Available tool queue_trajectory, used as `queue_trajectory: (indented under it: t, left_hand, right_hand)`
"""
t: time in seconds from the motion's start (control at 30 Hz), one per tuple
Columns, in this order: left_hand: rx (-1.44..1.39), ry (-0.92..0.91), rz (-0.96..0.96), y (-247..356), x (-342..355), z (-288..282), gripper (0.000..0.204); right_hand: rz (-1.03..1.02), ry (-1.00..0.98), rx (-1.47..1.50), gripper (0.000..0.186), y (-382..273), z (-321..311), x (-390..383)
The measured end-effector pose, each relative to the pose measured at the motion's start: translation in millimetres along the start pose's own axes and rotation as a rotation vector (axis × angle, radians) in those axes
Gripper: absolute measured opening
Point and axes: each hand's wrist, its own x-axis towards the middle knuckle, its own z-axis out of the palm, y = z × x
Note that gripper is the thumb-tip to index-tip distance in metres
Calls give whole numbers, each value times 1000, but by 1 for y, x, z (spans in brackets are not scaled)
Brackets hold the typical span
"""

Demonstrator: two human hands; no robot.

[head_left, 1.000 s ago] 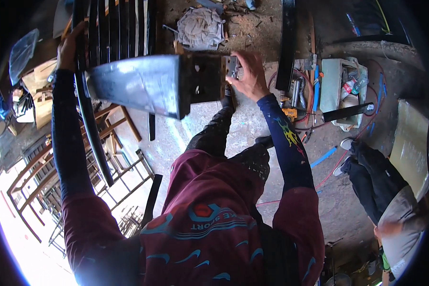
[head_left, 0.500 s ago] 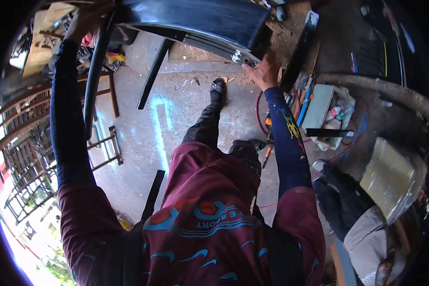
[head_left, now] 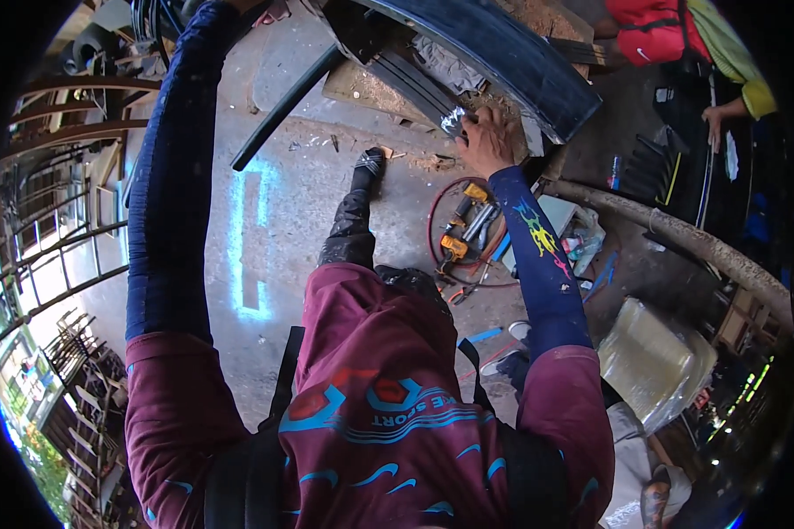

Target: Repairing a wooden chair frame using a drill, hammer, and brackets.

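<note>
Two hands show: the left hand [head_left: 243, 3], mostly cut off at the top edge, its grip impossible to tell; then, top centre, a black furniture frame [head_left: 501, 56]; the right hand [head_left: 489, 141], fingers bent, grips its slatted end.

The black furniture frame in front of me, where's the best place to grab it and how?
I'd likely take the black furniture frame by its slim, straight leg, coming from your left with a full wraparound grip. The leg juts out toward you, while the curved panel is broad and smooth, offering less to close around.
</note>
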Motion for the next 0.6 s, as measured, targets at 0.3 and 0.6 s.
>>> queue_trajectory:
  t: [0.3,0.6]
  left_hand:
    - [67,85,157,20,-5,-1,32]
    - [-98,27,-113,32,-6,-1,28]
  right_hand:
    - [-54,13,-314,36,-19,-6,8]
    - [-48,194,-173,33,-2,13,7]
